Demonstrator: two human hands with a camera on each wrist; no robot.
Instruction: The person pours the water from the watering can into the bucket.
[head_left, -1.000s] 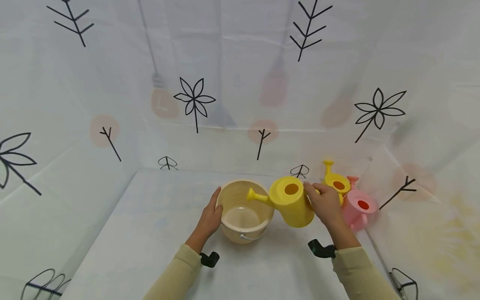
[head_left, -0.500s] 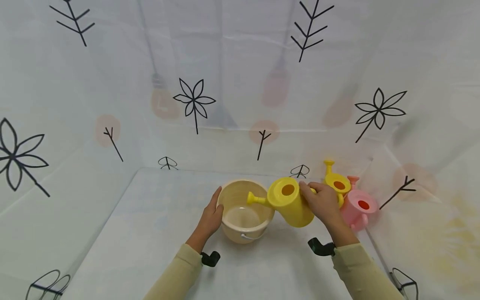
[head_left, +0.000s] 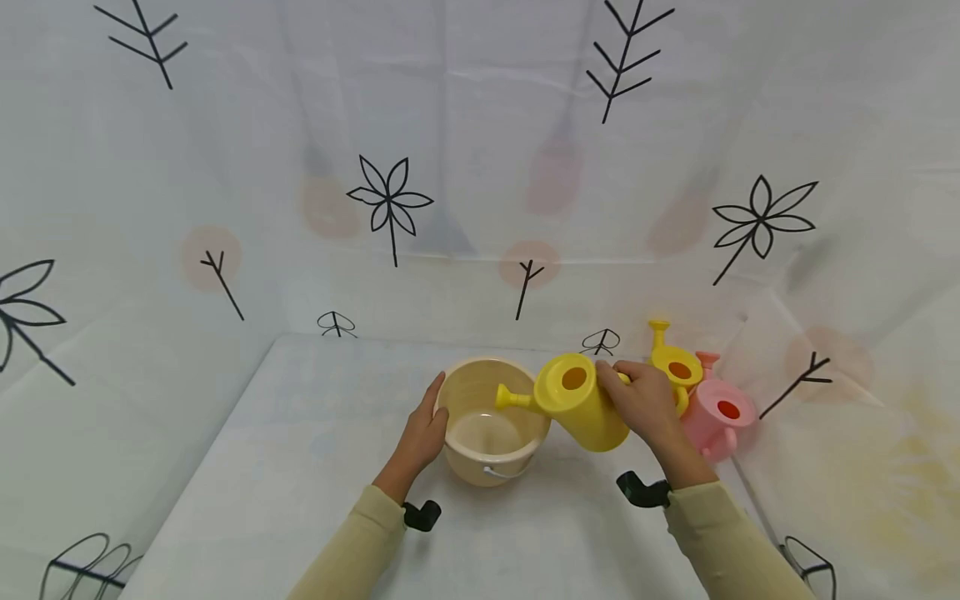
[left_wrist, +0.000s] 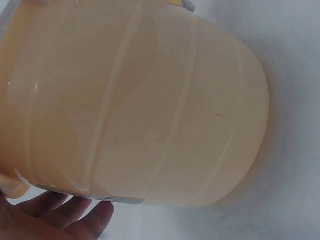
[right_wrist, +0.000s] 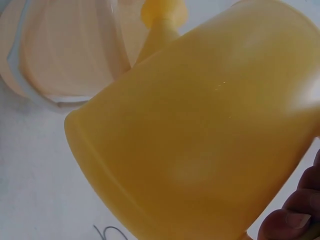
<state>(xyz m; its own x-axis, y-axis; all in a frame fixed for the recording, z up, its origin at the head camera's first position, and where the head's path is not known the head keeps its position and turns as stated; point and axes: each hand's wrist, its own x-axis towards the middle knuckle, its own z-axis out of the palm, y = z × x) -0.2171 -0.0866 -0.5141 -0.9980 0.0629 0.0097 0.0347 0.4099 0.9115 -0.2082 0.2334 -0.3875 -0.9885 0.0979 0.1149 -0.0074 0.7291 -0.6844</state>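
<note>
A yellow toy watering can [head_left: 592,421] is tilted towards nine o'clock, its spout over the mouth of a cream bucket [head_left: 472,476] on that side. The right hand [head_left: 651,404] grips the can's handle; the left hand [head_left: 422,433], fingers extended, rests against the bucket's outer wall at nine o'clock. The left wrist view alone shows the bucket's ribbed side and a grey label [left_wrist: 125,200] beside the fingertips. The right wrist view shows the can's smooth underside edge and curled fingers, with the bucket at about ten o'clock. From the held can, a second yellow watering can [head_left: 677,367] stands between two and three o'clock, and a pink watering can [head_left: 712,417] at three. The table [head_left: 480,550] is white, backed by white sheeting [head_left: 480,108] printed with black line-drawn plants and pale pink shapes.
</note>
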